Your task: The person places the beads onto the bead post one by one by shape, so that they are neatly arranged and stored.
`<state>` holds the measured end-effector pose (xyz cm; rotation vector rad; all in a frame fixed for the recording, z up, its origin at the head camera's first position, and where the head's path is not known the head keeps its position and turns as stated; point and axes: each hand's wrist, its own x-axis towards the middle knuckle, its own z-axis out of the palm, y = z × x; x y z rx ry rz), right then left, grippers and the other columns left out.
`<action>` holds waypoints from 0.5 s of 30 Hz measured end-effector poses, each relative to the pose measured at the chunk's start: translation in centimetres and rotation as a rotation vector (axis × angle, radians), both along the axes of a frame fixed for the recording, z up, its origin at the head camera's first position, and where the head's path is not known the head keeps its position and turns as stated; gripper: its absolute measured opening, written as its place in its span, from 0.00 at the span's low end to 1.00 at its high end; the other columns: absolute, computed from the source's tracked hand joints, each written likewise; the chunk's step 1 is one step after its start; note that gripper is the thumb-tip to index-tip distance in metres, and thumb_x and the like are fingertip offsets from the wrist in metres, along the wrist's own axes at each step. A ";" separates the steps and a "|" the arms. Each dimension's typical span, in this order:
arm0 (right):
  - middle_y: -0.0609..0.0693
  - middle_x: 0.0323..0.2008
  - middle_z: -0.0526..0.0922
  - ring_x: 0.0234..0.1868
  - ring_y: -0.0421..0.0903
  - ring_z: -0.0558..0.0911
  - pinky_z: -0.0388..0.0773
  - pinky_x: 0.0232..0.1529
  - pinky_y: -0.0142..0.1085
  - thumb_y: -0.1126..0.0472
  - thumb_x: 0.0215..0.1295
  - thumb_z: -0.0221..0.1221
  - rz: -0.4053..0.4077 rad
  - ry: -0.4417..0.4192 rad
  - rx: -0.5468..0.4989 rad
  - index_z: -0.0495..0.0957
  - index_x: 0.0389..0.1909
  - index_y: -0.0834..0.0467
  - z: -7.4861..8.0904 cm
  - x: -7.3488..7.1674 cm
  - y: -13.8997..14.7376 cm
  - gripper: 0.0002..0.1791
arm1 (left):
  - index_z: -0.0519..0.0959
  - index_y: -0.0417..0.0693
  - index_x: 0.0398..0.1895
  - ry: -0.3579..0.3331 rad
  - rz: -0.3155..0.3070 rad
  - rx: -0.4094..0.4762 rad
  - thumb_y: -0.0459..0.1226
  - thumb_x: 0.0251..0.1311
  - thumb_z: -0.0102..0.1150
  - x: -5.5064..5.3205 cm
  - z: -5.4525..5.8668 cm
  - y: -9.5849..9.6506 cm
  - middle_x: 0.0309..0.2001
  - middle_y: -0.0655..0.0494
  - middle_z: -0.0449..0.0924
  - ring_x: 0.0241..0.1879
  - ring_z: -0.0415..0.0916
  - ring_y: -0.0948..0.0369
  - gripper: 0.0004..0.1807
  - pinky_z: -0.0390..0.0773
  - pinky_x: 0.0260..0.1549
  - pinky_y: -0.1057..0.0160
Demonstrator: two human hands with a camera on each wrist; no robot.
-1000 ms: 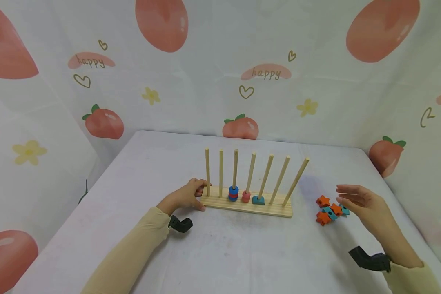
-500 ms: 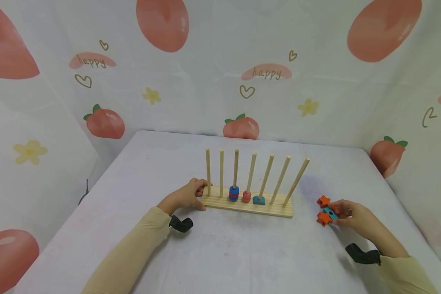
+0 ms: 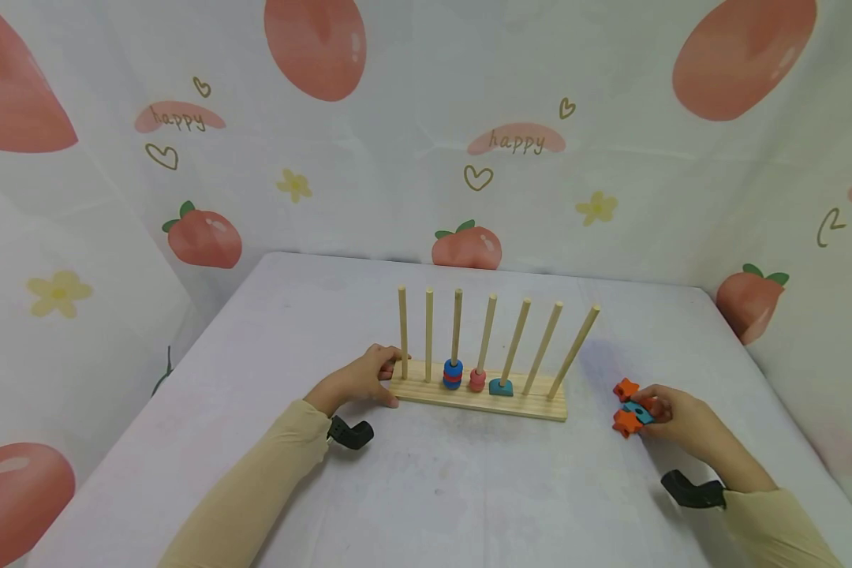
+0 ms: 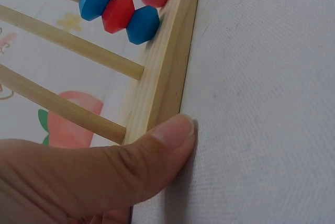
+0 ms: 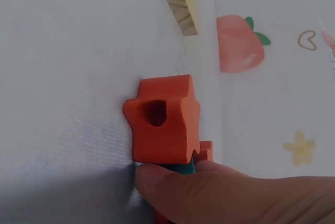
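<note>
My left hand [image 3: 360, 380] grips the left end of a wooden peg stand [image 3: 532, 405], thumb along its front edge. In the left wrist view that thumb [image 4: 162, 145] lies against the base. On the stand are blue and red beads [image 3: 452, 375], pink beads [image 3: 477, 380] and a teal half-round bead [image 3: 500, 387]. To the right, my right hand [image 3: 692, 426] pinches a teal bead [image 3: 637, 411] with thumb and fingers, low at the table. Orange star beads [image 3: 626, 423] lie against it; another is partly hidden by the fingers. A star bead [image 5: 162, 122] shows large in the right wrist view.
Several pegs of the stand [image 3: 575, 351] rise bare, the right ones leaning outward in view. A white cloth [image 3: 483, 489] covers the table. Behind hangs a printed curtain [image 3: 369, 173]. A dark device [image 3: 692, 489] sits on the right wrist.
My right hand has come down and left from above the loose beads, and its fingers have closed around the teal bead. The left hand stays on the stand.
</note>
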<state>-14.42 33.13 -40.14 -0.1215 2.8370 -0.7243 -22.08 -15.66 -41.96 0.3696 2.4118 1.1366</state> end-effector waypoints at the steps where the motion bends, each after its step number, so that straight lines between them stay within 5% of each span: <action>1: 0.52 0.30 0.74 0.32 0.48 0.72 0.70 0.29 0.37 0.67 0.52 0.68 0.000 -0.002 0.005 0.76 0.48 0.63 0.0 0.0 0.0 0.21 | 0.68 0.44 0.64 -0.001 0.001 -0.002 0.25 0.39 0.76 0.0 0.0 0.0 0.53 0.45 0.61 0.56 0.65 0.51 0.44 0.70 0.60 0.53; 15: 0.50 0.29 0.74 0.32 0.47 0.71 0.68 0.29 0.35 0.57 0.60 0.66 -0.027 -0.030 0.008 0.80 0.45 0.62 0.0 -0.2 0.0 0.16 | 0.68 0.46 0.65 -0.012 0.006 0.004 0.25 0.40 0.75 -0.1 -0.2 -0.1 0.55 0.44 0.61 0.57 0.65 0.51 0.44 0.69 0.61 0.53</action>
